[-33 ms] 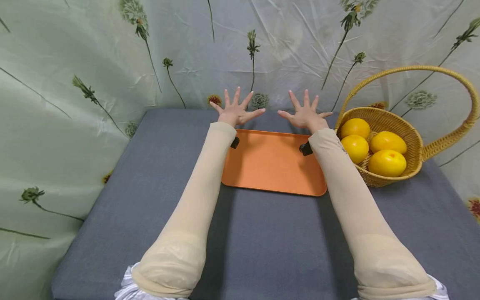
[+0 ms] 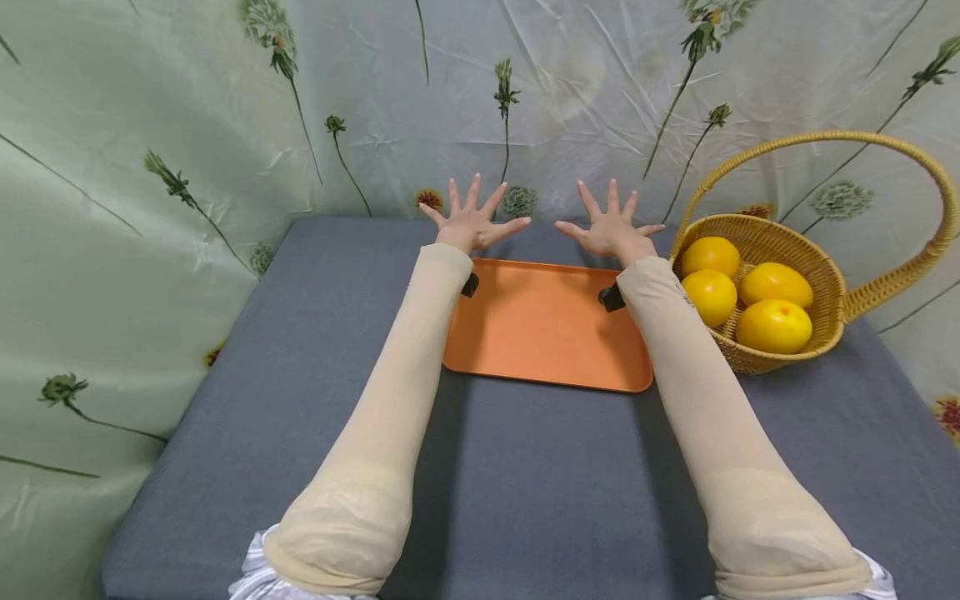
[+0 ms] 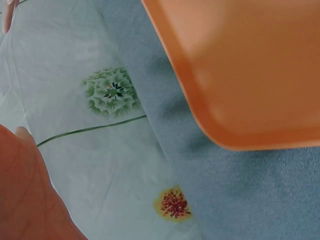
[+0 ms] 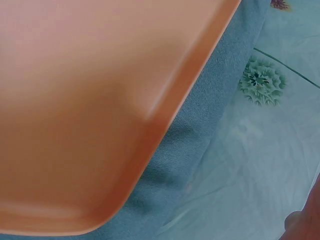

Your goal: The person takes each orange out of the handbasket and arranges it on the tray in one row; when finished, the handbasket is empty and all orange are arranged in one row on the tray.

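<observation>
The tray (image 2: 549, 333) lies on the table (image 2: 315, 350). From the tray's middle, the left hand (image 2: 472, 227) is at 11 o'clock and the right hand (image 2: 613, 232) is at 1 o'clock. The basket (image 2: 783, 237) sits on the table at 3 o'clock, near the tray. Four fruits (image 2: 775, 327) are in the basket. The curtain (image 2: 390, 92) is behind the table at 12 o'clock and beside it at 9.

Head view brightly lit; soft shadows (image 2: 438, 467) cast across tray (image 2: 551, 325) toward near edge of table (image 2: 547, 483); wrist views dimmer.
</observation>
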Motion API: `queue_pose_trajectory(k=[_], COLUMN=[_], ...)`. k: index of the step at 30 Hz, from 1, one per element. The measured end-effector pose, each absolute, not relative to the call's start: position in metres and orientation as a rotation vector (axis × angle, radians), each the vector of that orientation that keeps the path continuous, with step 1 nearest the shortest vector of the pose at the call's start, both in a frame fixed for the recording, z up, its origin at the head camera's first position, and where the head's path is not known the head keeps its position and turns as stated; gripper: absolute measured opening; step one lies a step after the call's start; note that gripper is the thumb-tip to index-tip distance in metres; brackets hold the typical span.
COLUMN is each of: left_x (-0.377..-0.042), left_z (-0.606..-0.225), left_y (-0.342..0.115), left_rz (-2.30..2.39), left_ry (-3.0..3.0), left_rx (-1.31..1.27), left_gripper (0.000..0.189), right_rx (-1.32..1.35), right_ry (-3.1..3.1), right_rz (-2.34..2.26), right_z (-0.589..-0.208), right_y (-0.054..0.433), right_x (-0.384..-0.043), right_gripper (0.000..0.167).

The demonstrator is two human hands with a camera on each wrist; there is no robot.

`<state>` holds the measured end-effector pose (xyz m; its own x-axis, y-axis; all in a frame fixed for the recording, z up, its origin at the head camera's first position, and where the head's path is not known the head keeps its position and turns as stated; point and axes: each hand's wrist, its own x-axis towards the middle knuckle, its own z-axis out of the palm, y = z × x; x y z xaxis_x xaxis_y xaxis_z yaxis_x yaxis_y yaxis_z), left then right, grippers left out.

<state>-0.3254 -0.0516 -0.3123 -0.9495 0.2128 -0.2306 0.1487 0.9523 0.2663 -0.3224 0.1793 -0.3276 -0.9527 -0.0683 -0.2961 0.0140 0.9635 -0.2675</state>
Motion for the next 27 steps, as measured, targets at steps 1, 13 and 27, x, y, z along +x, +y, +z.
queue_pose_trajectory(k=[1, 13, 27], left_x=[-0.325, -0.327, -0.329], left_z=[-0.313, -0.316, -0.324], left_y=[-0.051, -0.050, -0.050], left_rz=[0.362, 0.376, 0.395], left_ry=[2.848, 2.885, 2.917], left_rx=[0.269, 0.307, 0.315], left_gripper=[0.083, 0.079, 0.068], right_rx=[-0.038, -0.063, -0.080], right_ry=[2.807, 2.820, 2.897], right_rz=[-0.388, -0.392, -0.393], right_z=[-0.328, -0.329, -0.331], right_y=[0.179, 0.179, 0.175], right_x=[-0.323, -0.324, -0.319], right_gripper=[0.081, 0.082, 0.078])
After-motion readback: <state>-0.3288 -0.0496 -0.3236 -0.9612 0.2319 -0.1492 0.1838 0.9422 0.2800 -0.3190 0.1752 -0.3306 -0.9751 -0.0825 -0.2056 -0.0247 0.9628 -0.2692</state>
